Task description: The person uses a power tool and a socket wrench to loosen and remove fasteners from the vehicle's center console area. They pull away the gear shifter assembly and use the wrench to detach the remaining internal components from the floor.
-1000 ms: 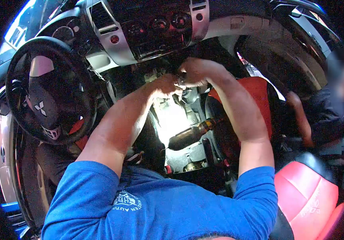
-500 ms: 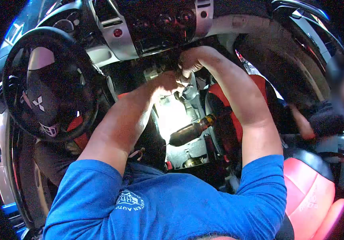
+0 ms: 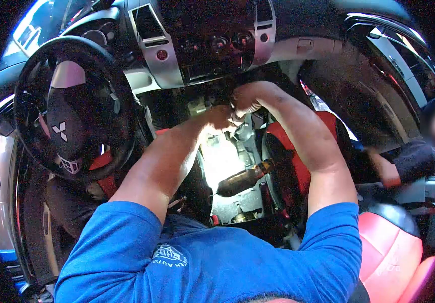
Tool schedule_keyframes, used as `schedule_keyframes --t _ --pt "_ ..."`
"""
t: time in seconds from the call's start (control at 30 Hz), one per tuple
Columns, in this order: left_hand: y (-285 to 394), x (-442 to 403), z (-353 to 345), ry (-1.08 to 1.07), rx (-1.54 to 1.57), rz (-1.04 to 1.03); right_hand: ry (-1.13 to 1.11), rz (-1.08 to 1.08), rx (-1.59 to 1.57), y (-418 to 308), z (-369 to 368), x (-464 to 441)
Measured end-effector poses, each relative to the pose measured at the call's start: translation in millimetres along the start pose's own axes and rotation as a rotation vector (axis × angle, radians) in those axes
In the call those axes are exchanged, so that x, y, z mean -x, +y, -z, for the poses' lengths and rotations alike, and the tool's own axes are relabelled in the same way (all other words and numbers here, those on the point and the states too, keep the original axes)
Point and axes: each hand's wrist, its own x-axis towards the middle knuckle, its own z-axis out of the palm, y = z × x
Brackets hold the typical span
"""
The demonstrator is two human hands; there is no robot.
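Observation:
My left hand (image 3: 219, 121) and my right hand (image 3: 246, 102) meet at the far end of the opened space between the front seats. Both have their fingers curled in close together. Whatever they grip is small and hidden by the fingers. Just below them lie brightly lit metal parts (image 3: 244, 132), partly washed out by glare. A dark, rounded, long object (image 3: 240, 183) with a yellowish end lies slantwise across the opening, nearer to my body; its kind is unclear.
The steering wheel (image 3: 66, 108) stands at the left, and the centre dashboard (image 3: 217, 45) rises beyond my hands. Red-and-black seat parts (image 3: 298, 151) flank the opening on the right. Another person's arm (image 3: 387, 169) is by the right door; a pink-red seat (image 3: 392, 247) is at lower right.
The whole view has shifted, so the dashboard and hands sit slightly lower. My hands stay together at the same spot. The other person's head and arm have moved a little.

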Motion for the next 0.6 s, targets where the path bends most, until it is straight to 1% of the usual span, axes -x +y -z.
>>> schedule_keyframes --t 0.03,0.07,0.1,0.13,0.17,0.2,0.23,0.27,0.3,0.33,0.37,0.4,0.43,0.47,0.5,0.53,0.6 --pt "-15 -10 -10 0.029 -0.128 -0.073 0.028 0.049 0.018 12 -5 -9" --pt "-4 -12 -6 -0.044 0.003 0.165 0.001 0.049 -0.009 9 -1 -4" --pt "-10 -11 -8 -0.029 0.177 0.112 -0.027 0.047 -0.037 6 2 3" --pt "-17 -9 -11 -0.023 0.350 0.059 -0.034 0.061 0.016 8 1 -2" --pt "-19 -12 -9 -0.045 0.290 0.041 0.025 0.007 0.158 -3 5 8" --pt "-23 -15 -10 -0.069 0.234 0.025 0.098 0.039 0.141 -6 3 11" --pt "-29 -18 -14 -0.099 0.184 0.009 0.060 0.068 0.052 3 4 6" --pt "-23 -12 -14 -0.038 0.320 0.004 0.016 0.098 -0.042 15 5 -3" --pt "-15 -4 -13 0.021 0.457 0.001 0.042 0.067 -0.047 18 10 -7" --pt "-23 -13 -16 -0.053 0.114 -0.189 0.098 0.148 0.022 24 10 -6" --pt "-34 -22 -20 -0.048 -0.290 -0.410 0.160 0.225 0.095 19 14 4" --pt "-12 -16 -7 0.019 -0.597 -0.628 0.115 0.119 0.029 20 7 4" --pt "10 -3 0 -0.021 -0.215 -0.160 0.071 0.012 -0.034 20 1 4" --pt "30 9 10 -0.043 -0.035 0.014 0.026 -0.095 -0.093 19 -4 4" --pt "49 21 20 -0.033 0.144 0.190 0.078 -0.164 -0.138 -5 -5 33" --pt "13 6 3 -0.012 0.121 0.073 0.101 -0.180 -0.217 -4 -12 34" --pt "14 6 -1 -0.031 0.074 0.059 0.148 -0.213 -0.378 1 -25 36"
